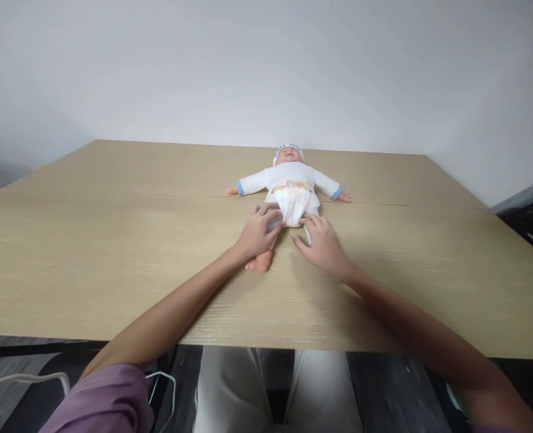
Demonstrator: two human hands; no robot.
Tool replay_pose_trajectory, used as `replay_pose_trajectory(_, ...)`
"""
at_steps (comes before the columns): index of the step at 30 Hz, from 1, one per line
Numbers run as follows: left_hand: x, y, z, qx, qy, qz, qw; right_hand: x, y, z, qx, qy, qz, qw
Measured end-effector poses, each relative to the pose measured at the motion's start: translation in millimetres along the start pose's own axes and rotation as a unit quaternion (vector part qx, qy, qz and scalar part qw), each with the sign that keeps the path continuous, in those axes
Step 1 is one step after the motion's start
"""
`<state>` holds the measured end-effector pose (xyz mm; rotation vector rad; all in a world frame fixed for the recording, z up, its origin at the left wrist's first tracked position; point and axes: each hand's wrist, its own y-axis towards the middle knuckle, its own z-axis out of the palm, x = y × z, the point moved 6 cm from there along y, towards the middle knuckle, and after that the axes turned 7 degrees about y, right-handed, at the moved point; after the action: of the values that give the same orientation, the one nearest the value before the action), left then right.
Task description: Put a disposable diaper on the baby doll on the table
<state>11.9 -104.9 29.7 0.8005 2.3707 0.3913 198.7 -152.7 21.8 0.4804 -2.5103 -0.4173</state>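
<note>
A baby doll point(289, 174) lies on its back, arms spread, in a white long-sleeved outfit with blue cuffs and a white printed cap. Around its hips is a white diaper point(292, 204) with a coloured print at the waist. My left hand point(261, 230) curls over the doll's leg on the left, fingertips at the diaper's edge; a bare foot point(260, 262) shows below it. On the other side my right hand point(323, 242) rests by the other leg, thumb apart from the fingers, fingertips touching the diaper's lower edge. That hand hides the lower part of this leg.
The doll lies on a wide wooden table point(113, 240) against a pale wall point(266, 72). A seam crosses the tabletop. Below the front edge are my legs point(234, 391) and white cables point(27, 377). A dark object point(528, 216) stands beyond the right edge.
</note>
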Motion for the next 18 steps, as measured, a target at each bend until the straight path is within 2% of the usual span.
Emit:
replay_pose_trajectory(5,0.3,3.7,1.3,0.025,-0.036,0.005,0.999,0.5,1.4,2.7,0.010,0.009,0.015,1.000)
replay_pose_trajectory(10,10.6,7.7,7.9,0.050,-0.058,-0.043,0.996,-3.5,5.2,5.6,0.004,0.012,0.035,0.999)
replay_pose_trajectory(14,15.8,8.8,11.6,0.026,-0.093,-0.069,0.993,-9.5,11.2,5.3,-0.002,0.021,0.043,0.999)
replay_pose_trajectory(18,25.6,7.2,15.9,-0.015,-0.203,-0.134,0.970,-15.5,15.5,3.2,-0.020,0.060,0.052,0.997)
